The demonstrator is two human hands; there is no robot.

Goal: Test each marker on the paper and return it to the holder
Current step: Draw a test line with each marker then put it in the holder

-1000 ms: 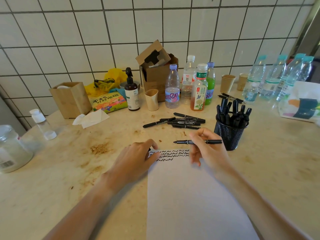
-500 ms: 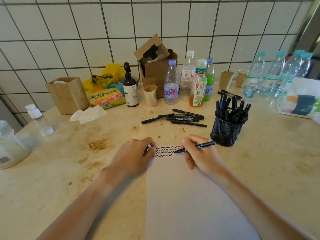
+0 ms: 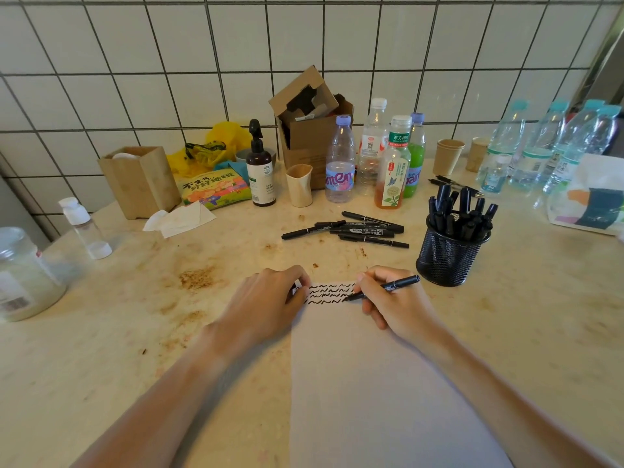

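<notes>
Pinched in right hand point(image 3: 393, 307), slim black plastic marker point(image 3: 385, 287), tip down on white paper sheet point(image 3: 371, 383) beside 3 rows of black squiggles point(image 3: 329, 293). Left hand point(image 3: 270, 304), fingers loosely curled, holding nothing, pinning sheet's top corner. Best kept: light pressure, short stroke. At 1 o'clock, black mesh metal holder point(image 3: 450, 258), nearly full. At 12 o'clock, loose black markers point(image 3: 358, 229); nothing blocking return path.

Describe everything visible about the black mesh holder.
The mesh holder is a round black cup of what looks like wire mesh, standing upright on the counter, right of the paper. Black capped markers stand crowded inside, leaning outward above its rim. Neither hand touches it.
</notes>
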